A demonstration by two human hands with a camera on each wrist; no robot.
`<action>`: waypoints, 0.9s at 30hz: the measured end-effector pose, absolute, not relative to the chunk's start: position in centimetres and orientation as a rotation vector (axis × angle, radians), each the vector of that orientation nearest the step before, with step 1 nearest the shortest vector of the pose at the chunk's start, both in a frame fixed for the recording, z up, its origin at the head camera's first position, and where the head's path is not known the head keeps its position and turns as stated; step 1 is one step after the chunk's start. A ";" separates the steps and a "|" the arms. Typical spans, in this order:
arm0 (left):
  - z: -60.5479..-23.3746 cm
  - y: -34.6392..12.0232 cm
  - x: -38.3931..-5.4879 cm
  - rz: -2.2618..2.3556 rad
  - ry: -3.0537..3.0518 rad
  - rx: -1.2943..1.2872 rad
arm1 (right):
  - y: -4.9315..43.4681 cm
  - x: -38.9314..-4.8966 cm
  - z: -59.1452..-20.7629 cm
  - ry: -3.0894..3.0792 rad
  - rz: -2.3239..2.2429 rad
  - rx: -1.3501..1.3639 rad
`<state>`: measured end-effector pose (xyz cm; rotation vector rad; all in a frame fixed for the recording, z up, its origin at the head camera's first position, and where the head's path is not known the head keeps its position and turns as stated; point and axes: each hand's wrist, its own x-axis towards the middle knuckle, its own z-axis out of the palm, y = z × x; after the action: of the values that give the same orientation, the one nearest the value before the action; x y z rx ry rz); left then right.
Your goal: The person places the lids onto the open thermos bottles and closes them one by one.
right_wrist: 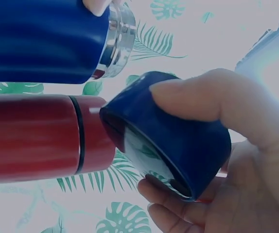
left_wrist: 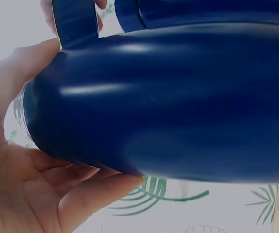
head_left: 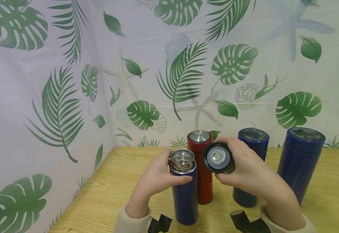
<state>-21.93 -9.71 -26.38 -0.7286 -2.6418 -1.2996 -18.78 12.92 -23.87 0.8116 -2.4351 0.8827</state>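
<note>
An uncapped blue thermos bottle (head_left: pixel 185 202) stands on the wooden table, its steel mouth (head_left: pixel 182 157) exposed. My left hand (head_left: pixel 159 176) grips it just below the mouth; in the left wrist view, thumb and fingers lie on opposite sides of the blue body (left_wrist: pixel 168 102). Held up to the right is the bottle's lid (head_left: pixel 218 157), apart from the mouth and tilted so its pale inner side faces the head camera. Thumb and fingers of my right hand (head_left: pixel 251 166) pinch that lid, whose blue outside (right_wrist: pixel 178 124) shows in the right wrist view.
A closed red thermos bottle (head_left: pixel 205 184) with a silver top stands close behind the blue one. Two more closed blue thermos bottles, a smaller one (head_left: pixel 245 196) and a larger one (head_left: pixel 299 165), stand to the right. Leaf-printed cloth (head_left: pixel 146 81) hangs behind the table (head_left: pixel 120 168).
</note>
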 end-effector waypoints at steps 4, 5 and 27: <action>-26.5 -9.0 -21.7 -1.334 -2.640 -0.759 | 13.2 -18.8 -23.9 -2.430 0.840 0.796; -26.6 -8.8 -21.7 -1.340 -2.637 -0.769 | 13.3 -18.7 -23.9 -2.431 0.832 0.792; -27.5 -5.3 -20.9 -1.489 -2.506 -0.917 | 15.6 -17.0 -23.2 -2.491 0.794 0.652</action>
<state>-20.86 -5.31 -27.51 -0.9173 -2.5063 -1.4893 -17.03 15.60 -23.15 0.6516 -2.4911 0.7939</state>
